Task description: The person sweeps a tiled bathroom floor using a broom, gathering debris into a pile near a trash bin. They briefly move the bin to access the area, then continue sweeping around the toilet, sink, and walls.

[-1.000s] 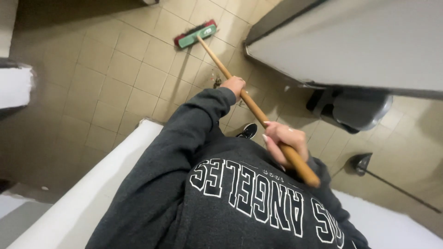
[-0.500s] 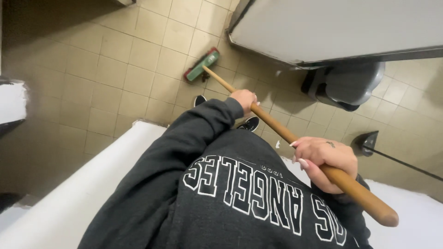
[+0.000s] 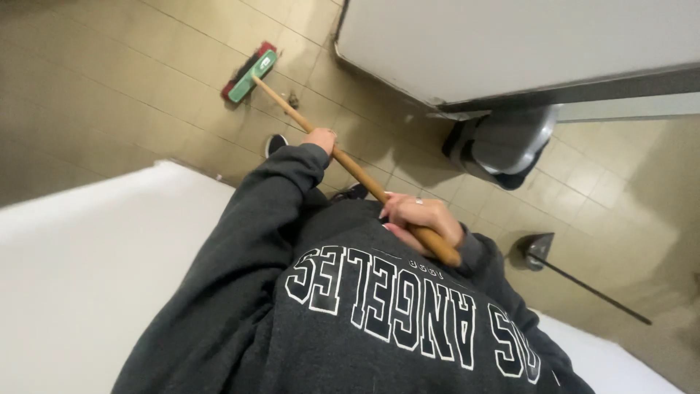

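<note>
I hold a broom with a long wooden handle [image 3: 350, 166] in both hands. My left hand [image 3: 321, 138] grips the handle midway, arm stretched out in a dark grey sleeve. Close to my chest, my right hand [image 3: 421, 217] is closed around the handle's upper end. The green broom head with red bristles [image 3: 250, 71] rests on the beige tiled floor [image 3: 146, 87] at the upper left. A small bit of dark debris [image 3: 292, 99] lies just right of the head.
A grey bin [image 3: 503, 146] stands under a grey partition [image 3: 510, 44] at the upper right. A dark long-handled dustpan [image 3: 539, 249] lies on the floor at right. A white surface [image 3: 87, 277] fills the lower left. My black shoe [image 3: 275, 144] shows below the handle.
The broom head has slid away from my feet toward the upper left. My right hand has moved in toward my chest, and the view has tilted.
</note>
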